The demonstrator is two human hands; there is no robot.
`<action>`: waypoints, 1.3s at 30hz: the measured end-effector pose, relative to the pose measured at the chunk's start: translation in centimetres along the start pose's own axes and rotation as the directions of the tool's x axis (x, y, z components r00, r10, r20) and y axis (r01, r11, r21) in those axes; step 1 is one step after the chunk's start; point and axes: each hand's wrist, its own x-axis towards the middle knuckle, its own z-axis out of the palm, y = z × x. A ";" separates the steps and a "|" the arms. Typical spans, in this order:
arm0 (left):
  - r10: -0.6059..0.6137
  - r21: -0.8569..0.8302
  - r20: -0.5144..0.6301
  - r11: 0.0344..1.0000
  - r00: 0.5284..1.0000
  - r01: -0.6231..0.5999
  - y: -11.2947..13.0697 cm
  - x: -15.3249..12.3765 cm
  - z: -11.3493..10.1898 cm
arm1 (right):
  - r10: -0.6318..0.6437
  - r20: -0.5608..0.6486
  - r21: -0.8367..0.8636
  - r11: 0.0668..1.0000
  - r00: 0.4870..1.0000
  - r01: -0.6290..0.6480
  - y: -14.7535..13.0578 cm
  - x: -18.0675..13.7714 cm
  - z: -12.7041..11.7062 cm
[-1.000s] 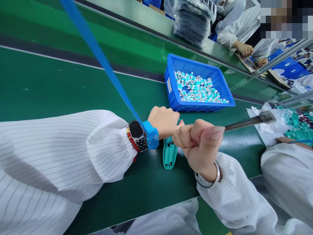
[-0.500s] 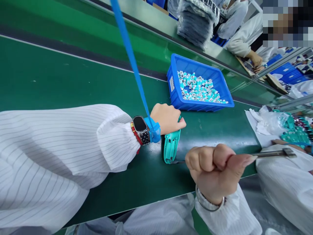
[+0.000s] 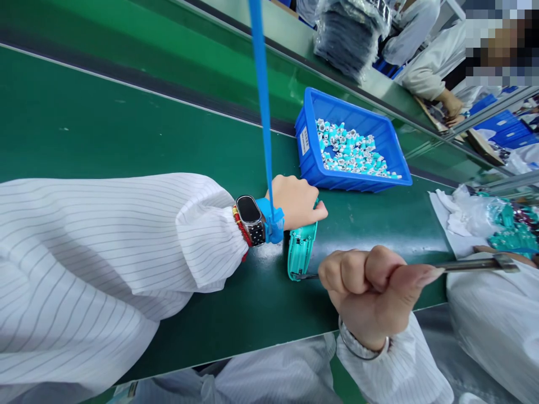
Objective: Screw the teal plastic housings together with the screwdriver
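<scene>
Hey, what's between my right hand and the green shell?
In the head view, a thin metal rod runs from your right hand to the green shell.

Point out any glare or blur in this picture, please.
In the head view, pale glare lies on the green tabletop beside the teal shell; in the head view, the writing on the blue bin's label is illegible; in the head view, coarse squares hide the top right corner.

Teal casing [image 3: 301, 255] in the left hand [image 3: 295, 201] — grey-pinstriped white sleeve [image 3: 206, 224] behind that grip, blue bin [image 3: 353, 182] beyond it, turquoise-and-white parts [image 3: 353, 150] inside — dark green tabletop [image 3: 126, 143] below.
</scene>
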 end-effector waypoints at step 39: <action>-0.019 0.070 -0.020 0.997 1.000 0.020 -0.5 -0.1 0.1 | 0.122 -0.071 0.060 0.991 0.990 -0.118 -0.5 1.6 -1.8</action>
